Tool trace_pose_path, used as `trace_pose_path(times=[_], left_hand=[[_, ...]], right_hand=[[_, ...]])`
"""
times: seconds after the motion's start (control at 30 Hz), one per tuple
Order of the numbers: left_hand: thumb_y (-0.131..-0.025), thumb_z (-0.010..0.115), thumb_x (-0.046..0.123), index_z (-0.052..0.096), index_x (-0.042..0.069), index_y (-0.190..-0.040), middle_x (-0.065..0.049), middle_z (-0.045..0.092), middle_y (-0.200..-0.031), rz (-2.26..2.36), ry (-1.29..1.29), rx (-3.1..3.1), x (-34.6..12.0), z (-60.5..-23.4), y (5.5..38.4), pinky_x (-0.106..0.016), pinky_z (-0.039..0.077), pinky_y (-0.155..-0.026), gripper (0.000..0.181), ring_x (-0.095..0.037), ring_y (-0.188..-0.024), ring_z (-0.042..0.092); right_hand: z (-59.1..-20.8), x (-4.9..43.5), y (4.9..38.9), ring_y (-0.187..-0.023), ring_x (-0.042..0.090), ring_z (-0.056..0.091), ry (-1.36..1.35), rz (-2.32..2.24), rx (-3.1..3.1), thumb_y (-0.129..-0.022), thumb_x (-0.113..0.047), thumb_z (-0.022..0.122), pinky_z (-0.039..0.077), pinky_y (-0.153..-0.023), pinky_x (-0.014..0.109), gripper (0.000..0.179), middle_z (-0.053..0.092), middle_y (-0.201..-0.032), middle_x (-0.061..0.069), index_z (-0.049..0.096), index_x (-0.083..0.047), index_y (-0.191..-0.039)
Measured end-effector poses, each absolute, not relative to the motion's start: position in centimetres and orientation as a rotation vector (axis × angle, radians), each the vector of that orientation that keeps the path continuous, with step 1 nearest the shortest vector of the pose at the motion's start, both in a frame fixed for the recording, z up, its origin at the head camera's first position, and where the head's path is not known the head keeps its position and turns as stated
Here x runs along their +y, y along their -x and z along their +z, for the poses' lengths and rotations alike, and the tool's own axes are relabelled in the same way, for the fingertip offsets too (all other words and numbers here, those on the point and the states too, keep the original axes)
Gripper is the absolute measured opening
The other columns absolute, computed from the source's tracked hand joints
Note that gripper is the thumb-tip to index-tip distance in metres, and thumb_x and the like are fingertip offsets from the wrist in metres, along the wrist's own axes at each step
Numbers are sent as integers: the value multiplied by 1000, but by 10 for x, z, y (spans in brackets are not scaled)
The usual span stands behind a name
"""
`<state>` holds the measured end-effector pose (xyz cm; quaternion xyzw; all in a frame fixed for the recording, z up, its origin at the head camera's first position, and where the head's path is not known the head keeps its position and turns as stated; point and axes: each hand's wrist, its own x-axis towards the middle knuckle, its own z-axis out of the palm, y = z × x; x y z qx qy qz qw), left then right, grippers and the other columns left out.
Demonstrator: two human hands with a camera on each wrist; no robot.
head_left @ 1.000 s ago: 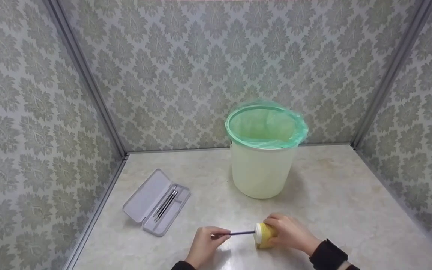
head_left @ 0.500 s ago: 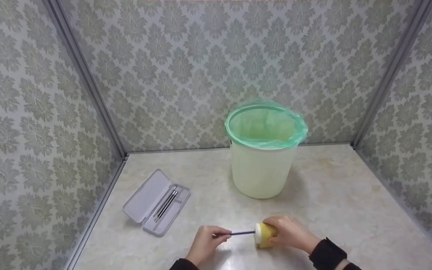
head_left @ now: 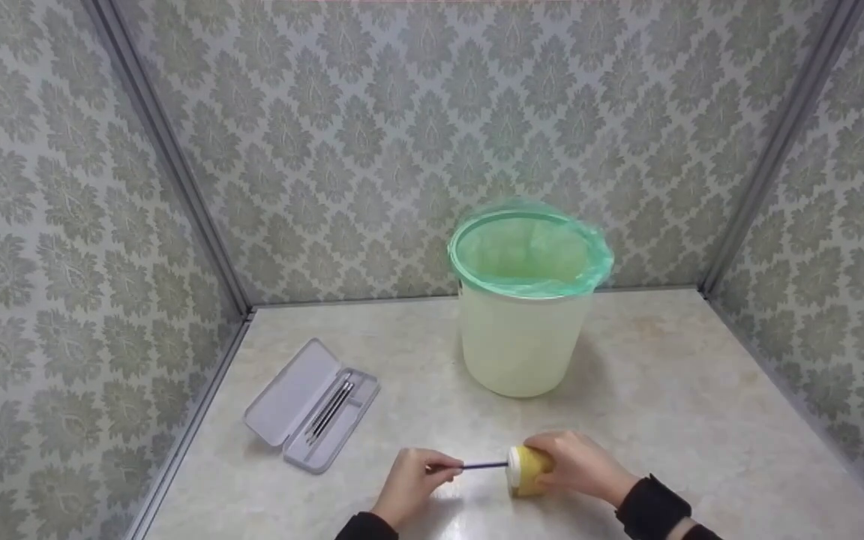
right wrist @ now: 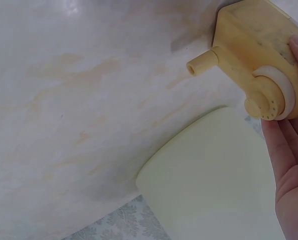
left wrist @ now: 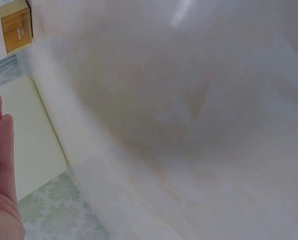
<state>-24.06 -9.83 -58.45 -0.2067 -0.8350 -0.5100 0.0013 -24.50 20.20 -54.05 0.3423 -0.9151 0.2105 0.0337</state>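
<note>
In the head view my left hand (head_left: 411, 480) pinches a dark pencil (head_left: 484, 465) that points right, its tip end inside the white front of a yellow pencil sharpener (head_left: 531, 474). My right hand (head_left: 580, 465) grips that sharpener from the right, low over the table's front part. Seen from the right wrist, the yellow sharpener (right wrist: 254, 45) has a short round stub, a dial-like knob and a pale curved strip; my fingers (right wrist: 281, 150) lie against its side. The left wrist view catches only part of my left hand (left wrist: 4, 165), with the pencil hidden there.
Behind my hands stands a pale bin (head_left: 526, 337) with a green bag over its rim. At left on the marbled table (head_left: 649, 390) lies an open grey pencil case (head_left: 327, 457) holding several pencils (head_left: 331, 412). Patterned panels (head_left: 402, 150) enclose the table on three sides.
</note>
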Motion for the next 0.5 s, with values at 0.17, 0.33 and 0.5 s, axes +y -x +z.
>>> trace_pose_path(times=[0.17, 0.33, 0.5], left_hand=[[-87, 79, 7, 82, 4, -93, -10, 81, -88, -1587, 682, -2600, -94, -584, 241, -15, 56, -68, 7, -5, -76, 74], [-87, 80, 7, 83, 7, -93, -8, 81, -88, -1606, 644, -2640, -88, -582, 239, -15, 55, -67, 7, -4, -75, 73], [-87, 79, 8, 83, 8, -93, -8, 81, -88, -1599, 634, -2656, -84, -581, 240, -15, 56, -67, 7, -3, -76, 73]], right_hand=[[-542, 202, 245, -86, 11, 68, -1052, 640, -2801, -70, -11, 89, 56, -75, 30, 39, 76, -97, 0, 72, -9, -106], [-543, 201, 247, -86, 9, 67, -1057, 655, -2811, -72, -13, 88, 55, -75, 28, 39, 76, -99, 0, 72, -10, -107], [-542, 201, 247, -84, 8, 66, -1048, 664, -2813, -71, -13, 89, 54, -73, 27, 39, 76, -98, -1, 72, -11, -106]])
